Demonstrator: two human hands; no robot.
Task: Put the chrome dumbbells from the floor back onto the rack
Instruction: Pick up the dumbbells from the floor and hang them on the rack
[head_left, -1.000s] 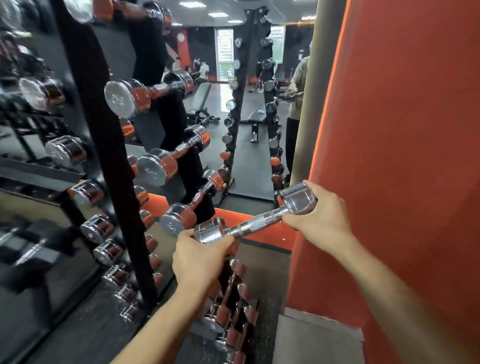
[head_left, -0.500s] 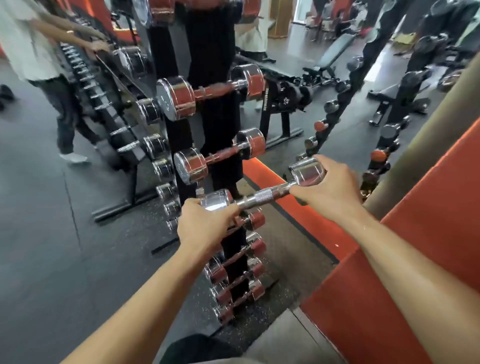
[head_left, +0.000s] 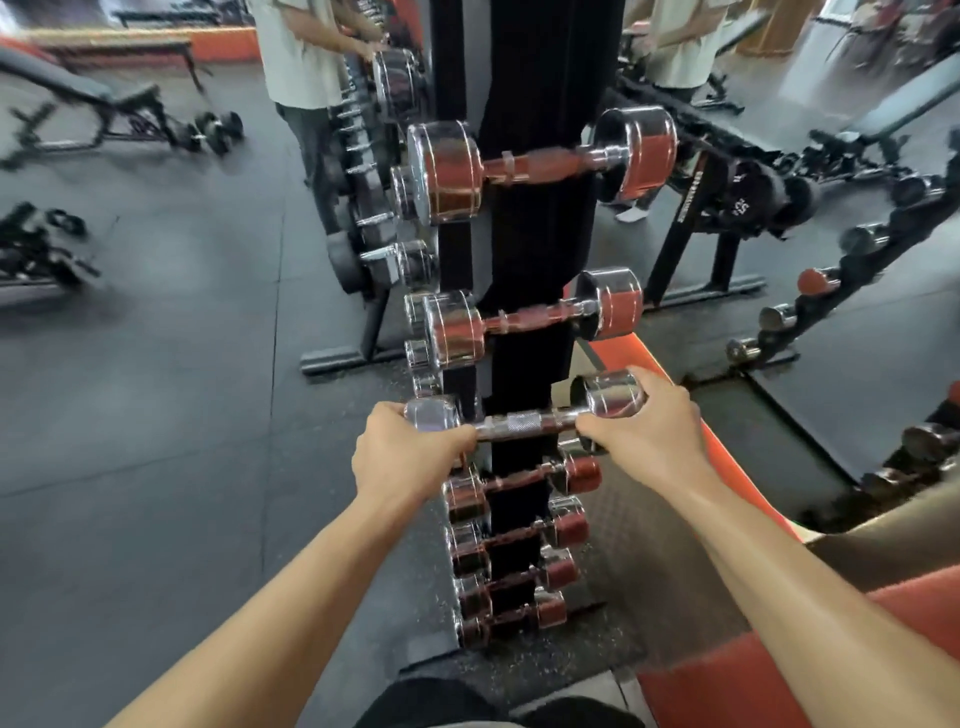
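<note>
Nearest, the left hand (head_left: 410, 452) curls over the left head of the chrome dumbbell (head_left: 524, 423). The right hand (head_left: 649, 436) wraps the right head, with its fingers clenched round it from above. The bar lies almost level across the black rack upright (head_left: 524, 249), at the middle of the view. It sits in the gap between the small racked dumbbell (head_left: 519, 479) just below at 6 o'clock and the larger racked dumbbell (head_left: 524, 318) at 12 o'clock. The upright is dark there, so I cannot tell whether the handle already sits in a cradle.

To seat it well, I would keep both heads level and centre the knurled handle on the upright. It should go straight down into the cradle, and the hands should let go only once the rack bears the weight. The fingers should stay on top so they are not nipped against the dumbbell below.

Farther off, at 11 o'clock, a person in a pale shirt (head_left: 296, 62) stands by another rack.

Half a second ago the dumbbell was tilted, with its right head higher, and hung to the right of the upright. Now it is nearly level and squared across it.
</note>
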